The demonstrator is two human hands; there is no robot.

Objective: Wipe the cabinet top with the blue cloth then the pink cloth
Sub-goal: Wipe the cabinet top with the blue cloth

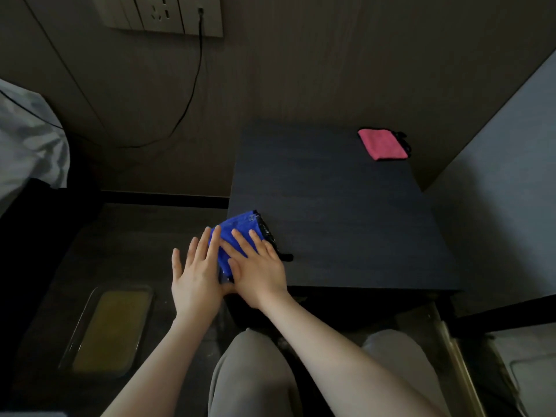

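The dark cabinet top fills the middle right of the head view. A folded blue cloth lies at its near left corner, partly over the edge. My right hand lies flat on the cloth with straight fingers. My left hand is spread just off the cabinet's left edge, and its fingertips touch the cloth's left side. A folded pink cloth with a black trim lies at the far right corner of the top, away from both hands.
A wood-panel wall stands behind the cabinet, with a socket panel and a black cable hanging from it. Grey bedding is at the left. A yellowish tray sits on the floor at the lower left. My knees are below.
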